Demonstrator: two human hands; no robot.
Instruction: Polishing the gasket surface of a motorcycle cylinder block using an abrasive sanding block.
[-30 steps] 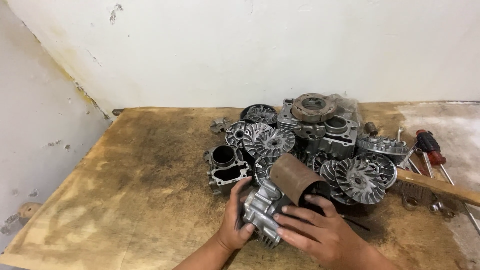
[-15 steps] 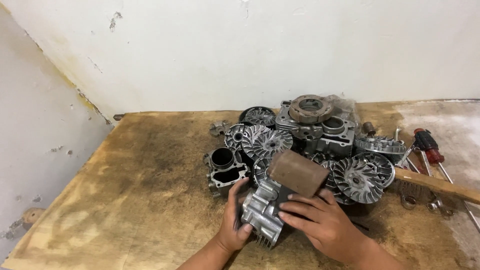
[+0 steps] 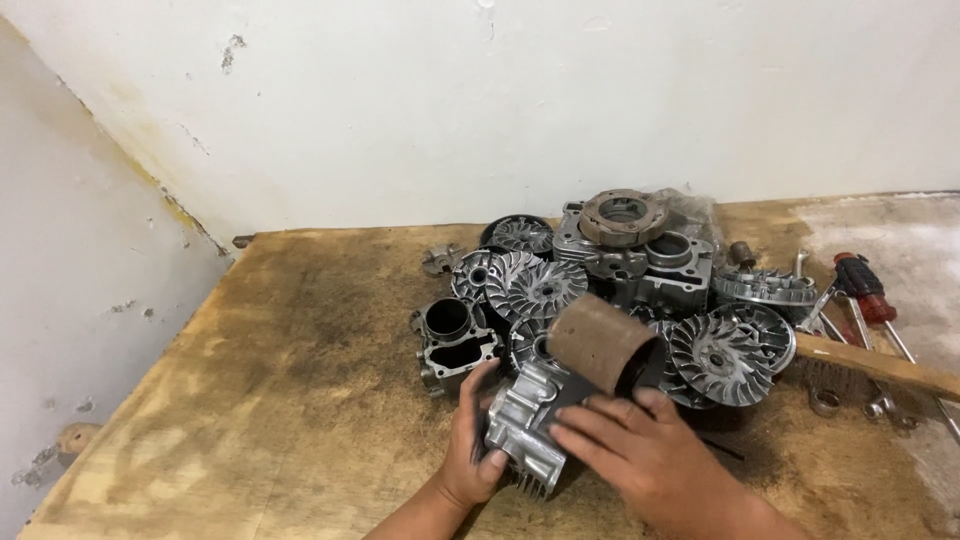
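Finned cylinder block [image 3: 525,425], cast metal, silver-grey, lies on the wooden board [image 3: 250,400] at the near edge of the parts pile. Judged heavy and rigid; no give anywhere. The thin cooling fins along its lower side look like the weak point, liable to bend or chip if knocked, and their edges would bite into skin. Surface looks greasy, so probably slick. Best hold, by my reading: the flat outer walls and the solid base flange, not the fins.

A rusty brown cylindrical sleeve [image 3: 600,343] stands out of the block's top, tilted up and away toward the pile. Whether it is seated in the bore or only resting against it, cannot tell.

Left hand [image 3: 472,440]: wrapped round the block's left end, thumb over the top, fingers under and hidden. Firm clasp on the block, forearm coming in from the near edge.

Right hand [image 3: 640,455]: laid palm-down on the block's right side just below the sleeve, fingers spread and pointing left. Pressing or steadying rather than closed round anything.

Behind the block: finned pulley discs [image 3: 725,355], a second smaller cylinder block [image 3: 450,340] to the left, a clutch assembly [image 3: 625,215] at the back by the wall. Right of the pile: a wire brush with wooden handle [image 3: 880,365], red-handled screwdrivers [image 3: 865,285].
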